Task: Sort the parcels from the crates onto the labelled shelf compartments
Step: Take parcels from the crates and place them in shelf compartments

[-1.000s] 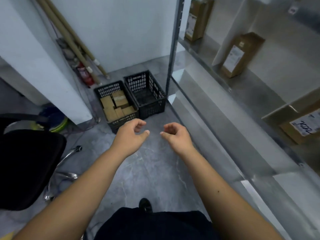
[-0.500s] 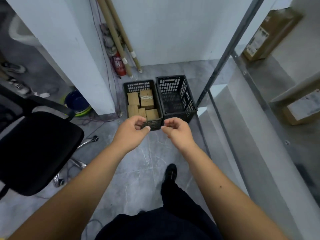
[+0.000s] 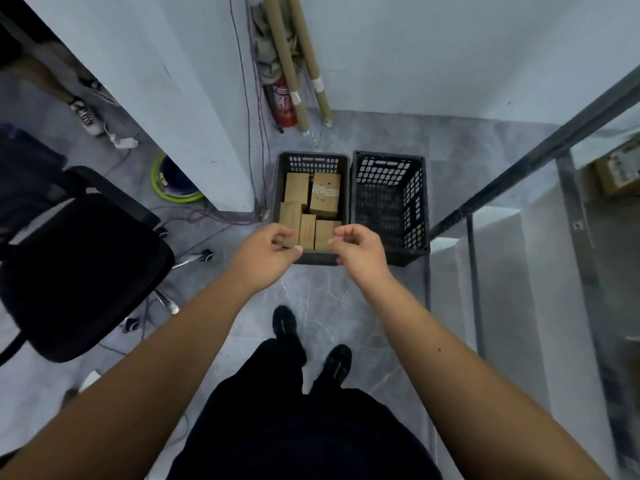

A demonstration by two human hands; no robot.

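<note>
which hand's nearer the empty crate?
Right. The right hand hovers by the front-left corner of the empty crate; the left hand is farther left, over the front rim of the parcel crate.

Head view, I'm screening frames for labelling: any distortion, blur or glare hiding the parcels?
Head view: wide-angle distortion splays the shelf frame and pillar outward; head view edges soft, so the shelf parcel is smeared; head view light flat and bluish, no glare, crate parcels clear.

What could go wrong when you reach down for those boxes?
The parcels sit packed close together in the left crate, so lifting one might snag or tip its neighbour. Loose cables lie on the floor beside that crate; a foot could catch them.
</note>
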